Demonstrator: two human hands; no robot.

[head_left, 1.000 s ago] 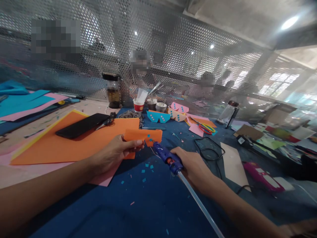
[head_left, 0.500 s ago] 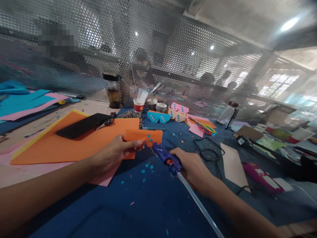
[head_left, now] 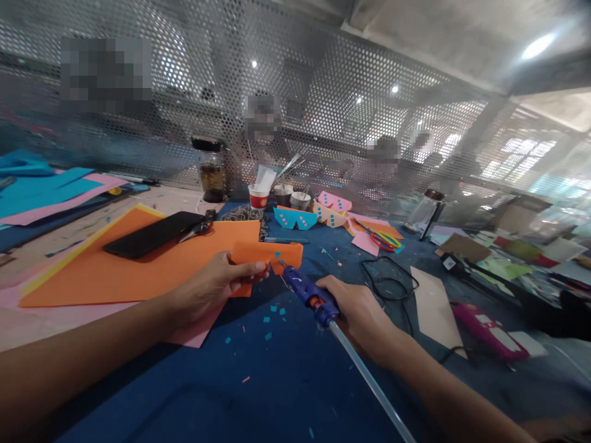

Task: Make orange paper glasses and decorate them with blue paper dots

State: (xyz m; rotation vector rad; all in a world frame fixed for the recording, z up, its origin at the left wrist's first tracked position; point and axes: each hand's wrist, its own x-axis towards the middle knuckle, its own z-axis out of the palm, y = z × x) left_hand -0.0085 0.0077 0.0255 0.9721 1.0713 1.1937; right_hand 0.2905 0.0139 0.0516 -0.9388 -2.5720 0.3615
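Note:
Between the thumb and fingers of my left hand is an orange folded paper piece, with a small blue paper square on its face. My right hand is wrapped round a blue glue gun, and a long clear glue stick sticks out of its back end. The gun's nozzle is at the orange piece, close to the blue square; whether it touches cannot be told. Several tiny blue paper squares lie on the blue table below my hands.
Orange sheets at left carry a black phone and scissors. Behind stand blue, peach and pink paper masks, paper cups and a jar. Right are red-yellow scissors, a black cable and a magenta box.
Almost nothing differs. Both hands, the orange piece and the glue gun keep nearly the same place, with the nozzle still at the paper.

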